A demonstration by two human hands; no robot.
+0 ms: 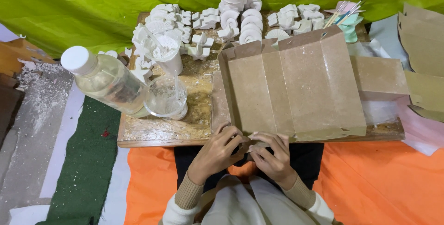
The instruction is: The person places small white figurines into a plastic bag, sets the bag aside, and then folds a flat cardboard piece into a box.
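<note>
Hands: your left hand (pixel 216 151) & right hand (pixel 273 153) both pinch the cardboard sheet (pixel 296 86) near edge, lower centre. Crease along scored lines; keep clear of bottle (pixel 106 79) at left.

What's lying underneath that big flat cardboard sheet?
The cardboard sheet rests on a wooden board, with another cardboard piece showing at its right. Anything else under it is hidden.

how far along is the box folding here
Early. Done: the brown cardboard sheet is creased into panels but lies open and flat on the wooden board. In hand: the left hand and right hand pinch flaps at its near edge. Left: no sides stand up yet, and more flat cardboard pieces wait on the right.
</note>
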